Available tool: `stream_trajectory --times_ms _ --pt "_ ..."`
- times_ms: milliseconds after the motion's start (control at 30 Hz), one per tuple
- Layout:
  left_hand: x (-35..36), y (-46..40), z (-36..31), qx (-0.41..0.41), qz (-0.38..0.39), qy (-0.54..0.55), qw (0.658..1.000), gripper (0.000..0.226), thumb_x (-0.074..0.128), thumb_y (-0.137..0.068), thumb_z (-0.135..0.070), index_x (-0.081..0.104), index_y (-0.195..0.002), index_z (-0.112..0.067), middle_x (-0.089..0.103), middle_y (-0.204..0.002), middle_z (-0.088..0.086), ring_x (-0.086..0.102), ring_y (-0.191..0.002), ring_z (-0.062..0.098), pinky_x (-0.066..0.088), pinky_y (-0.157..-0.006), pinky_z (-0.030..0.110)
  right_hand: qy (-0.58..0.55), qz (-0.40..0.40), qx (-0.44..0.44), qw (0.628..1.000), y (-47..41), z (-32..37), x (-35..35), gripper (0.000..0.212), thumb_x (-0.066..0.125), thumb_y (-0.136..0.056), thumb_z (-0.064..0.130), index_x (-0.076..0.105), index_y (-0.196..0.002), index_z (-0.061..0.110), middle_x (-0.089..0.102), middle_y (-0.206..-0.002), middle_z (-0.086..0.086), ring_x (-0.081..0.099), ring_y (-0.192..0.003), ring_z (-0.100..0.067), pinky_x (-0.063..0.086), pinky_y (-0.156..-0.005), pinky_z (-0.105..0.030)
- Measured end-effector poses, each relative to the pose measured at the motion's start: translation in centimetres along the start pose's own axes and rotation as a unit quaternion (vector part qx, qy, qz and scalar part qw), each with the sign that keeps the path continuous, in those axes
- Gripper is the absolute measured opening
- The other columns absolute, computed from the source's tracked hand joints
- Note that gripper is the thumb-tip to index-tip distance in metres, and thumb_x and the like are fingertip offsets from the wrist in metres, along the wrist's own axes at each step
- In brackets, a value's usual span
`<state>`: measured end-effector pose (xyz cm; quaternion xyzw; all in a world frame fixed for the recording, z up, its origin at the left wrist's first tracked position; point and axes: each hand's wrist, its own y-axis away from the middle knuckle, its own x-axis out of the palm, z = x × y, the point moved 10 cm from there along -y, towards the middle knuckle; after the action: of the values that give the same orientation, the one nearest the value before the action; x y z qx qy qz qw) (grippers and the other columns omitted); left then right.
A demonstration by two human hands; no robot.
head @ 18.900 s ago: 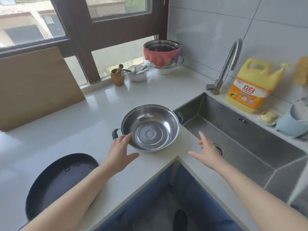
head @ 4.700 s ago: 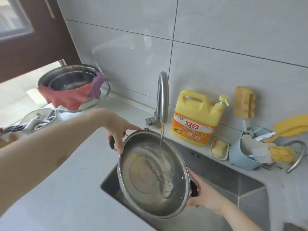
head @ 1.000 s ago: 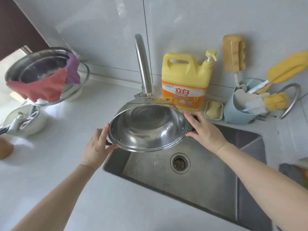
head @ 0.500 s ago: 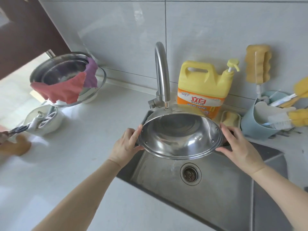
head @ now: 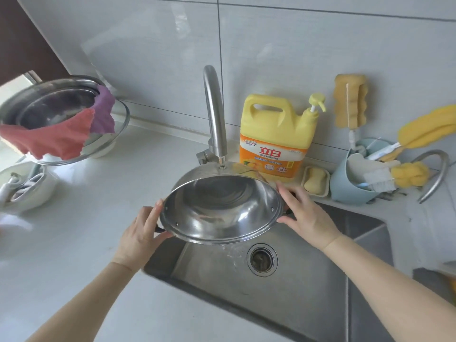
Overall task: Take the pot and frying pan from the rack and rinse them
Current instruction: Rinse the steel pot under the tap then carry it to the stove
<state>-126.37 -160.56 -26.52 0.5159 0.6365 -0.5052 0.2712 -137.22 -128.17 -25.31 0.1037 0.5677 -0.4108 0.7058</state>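
While tipped over the steel sink [head: 320,280], the round stainless-steel pot [head: 219,208] is gripped at both side handles by left hand [head: 140,235] and right hand [head: 306,213].

We are looking at a home kitchen. A steel sink [head: 308,280] with a round drain [head: 262,259] is set into a pale bench [head: 86,230], and a curved tap [head: 214,114] rises behind it against a wall of large grey tiles [head: 308,50]. Along that wall we see a yellow bottle of dish soap [head: 276,137], a bar of soap in a dish [head: 315,180], and a blue holder [head: 350,186] stuffed with brushes and sponges.
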Motion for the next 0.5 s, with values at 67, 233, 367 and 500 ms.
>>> stream_trajectory --times_ms 67,233,367,500 --pt "-0.7 0.8 0.6 -0.002 -0.002 -0.001 1.0 0.115 0.093 -0.056 -0.009 0.022 -0.146 -0.021 0.052 -0.094 0.013 0.065 -0.057 0.023 0.048 -0.04 0.037 -0.009 0.012 0.001 1.0 -1.0 0.8 0.9 0.111 0.086 -0.071 0.014 0.011 -0.151 0.03 0.047 -0.125 -0.01 0.062 -0.1 -0.028 0.055 -0.073 -0.038" --pt "-1.2 1.1 1.6 -0.011 0.004 -0.008 1.0 0.119 0.095 -0.049 -0.005 0.026 -0.144 -0.022 0.05 -0.094 0.013 0.065 -0.056 0.027 0.048 -0.039 0.041 -0.04 0.018 -0.001 0.999 -2.1 1.5 1.6 0.111 0.083 -0.075 0.014 0.004 -0.149 0.04 0.042 -0.127 -0.004 0.061 -0.095 -0.025 0.052 -0.075 -0.037" --pt "-0.2 -0.4 0.1 0.007 0.028 0.003 1.0 0.115 0.094 -0.05 -0.005 0.028 -0.143 -0.017 0.051 -0.094 0.014 0.066 -0.056 0.023 0.048 -0.042 0.035 -0.03 0.012 0.015 0.999 -0.9 0.0 1.0 0.112 0.083 -0.075 0.015 0.003 -0.149 0.041 0.046 -0.125 -0.007 0.061 -0.092 -0.025 0.053 -0.072 -0.038" --pt "1.5 -2.1 -1.6 0.027 0.048 0.013 0.998 0.119 0.09 -0.065 -0.022 0.011 -0.154 -0.031 0.049 -0.096 0.01 0.062 -0.058 0.025 0.05 -0.041 0.039 0.0 -0.007 0.045 0.999 1.2 -2.3 -0.7 0.109 0.085 -0.073 0.019 0.009 -0.149 0.039 0.047 -0.119 -0.006 0.064 -0.084 -0.025 0.054 -0.063 -0.037"
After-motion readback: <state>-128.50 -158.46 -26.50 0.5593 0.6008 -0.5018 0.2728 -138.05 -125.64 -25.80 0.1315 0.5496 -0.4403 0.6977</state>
